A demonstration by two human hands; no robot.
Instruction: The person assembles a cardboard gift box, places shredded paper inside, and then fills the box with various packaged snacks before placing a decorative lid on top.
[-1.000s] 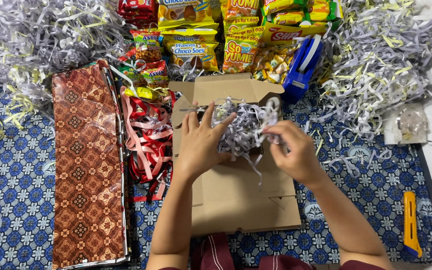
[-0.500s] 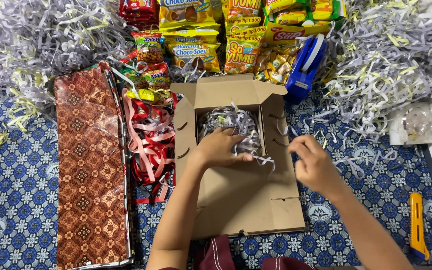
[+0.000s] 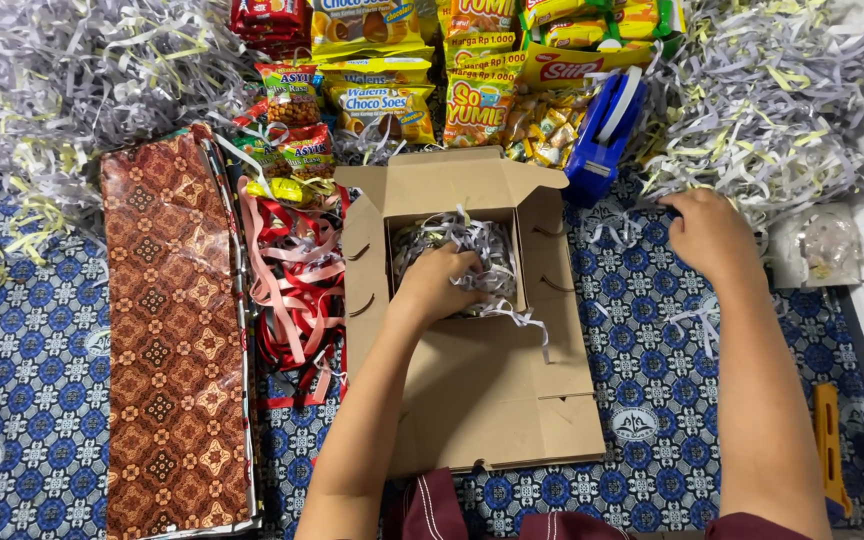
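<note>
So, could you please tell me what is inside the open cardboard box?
The cardboard box holds a wad of grey-white shredded paper, with the left hand pressing on it. Whatever lies beneath the shreds and the hand, including the box floor, is covered.

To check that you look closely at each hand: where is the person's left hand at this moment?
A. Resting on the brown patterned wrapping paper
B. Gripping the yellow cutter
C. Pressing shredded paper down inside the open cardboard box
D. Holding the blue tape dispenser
C: the left hand lies on the shredded paper inside the open cardboard box.
</note>
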